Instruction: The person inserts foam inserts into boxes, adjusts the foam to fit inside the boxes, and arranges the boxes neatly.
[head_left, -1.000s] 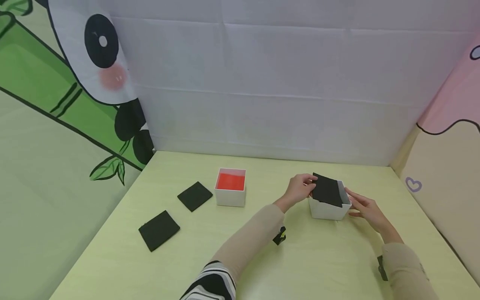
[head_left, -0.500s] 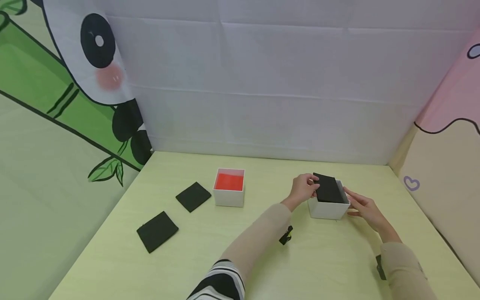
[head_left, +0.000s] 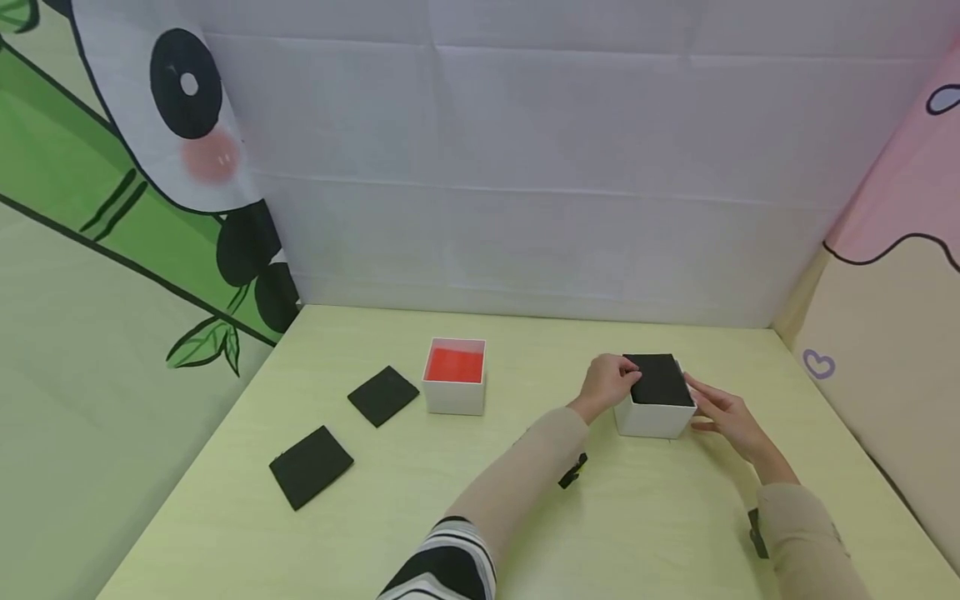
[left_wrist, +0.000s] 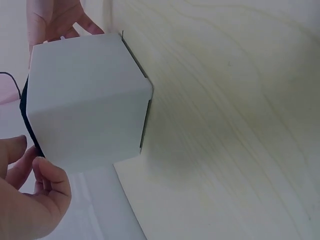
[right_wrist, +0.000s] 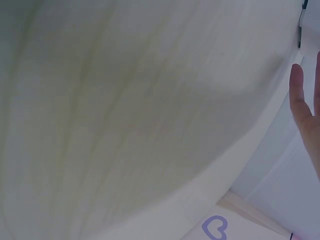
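Observation:
A white box (head_left: pixel 654 421) stands at the right of the table, with a black square sheet (head_left: pixel 662 379) lying across its top. My left hand (head_left: pixel 606 383) pinches the sheet's left edge between thumb and fingers. In the left wrist view the sheet shows only as a thin dark edge along the white box (left_wrist: pixel 90 95), right by the fingertips of my left hand (left_wrist: pixel 35 200). Against the box's right side rest the extended fingers of my right hand (head_left: pixel 731 421). The right wrist view catches just part of that hand (right_wrist: pixel 309 120). The box's inside is hidden.
Left of centre, a second white box (head_left: pixel 456 398) stands uncovered, with a red sheet (head_left: pixel 456 365) inside. Two more black sheets, one farther back (head_left: pixel 383 396) and one nearer (head_left: pixel 311 467), lie flat on the yellowish table (head_left: pixel 420 467). A pale cloth (head_left: pixel 525 167) hangs behind.
The black sheet has gone from tilted, with a gap at the right of the box, to lying level over the top. My left hand has shifted slightly right; the right hand stays at the side.

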